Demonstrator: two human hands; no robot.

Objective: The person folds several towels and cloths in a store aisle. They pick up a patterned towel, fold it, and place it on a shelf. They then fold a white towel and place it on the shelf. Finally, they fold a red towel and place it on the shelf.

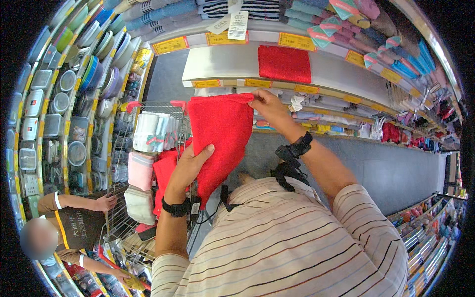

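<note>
A red towel (220, 130), partly folded, hangs between my two hands in front of my body. My left hand (193, 163) grips its lower left side, the thumb lying on top of the cloth. The upper right corner is pinched in the fingers of my right hand (269, 107). Beyond it, a folded red towel (284, 64) lies flat on a metal shelf (219, 61). More red cloth (165, 167) is in the shopping cart at the left, partly hidden behind my left hand and forearm.
The wire shopping cart (120, 148) holds white towels (152, 130), a pink towel (141, 170) and a cream towel (139, 204). A person in an apron (81, 226) touches the cart at lower left. Stacked towels (159, 16) fill the upper shelf; plastic containers (53, 124) line shelves at left.
</note>
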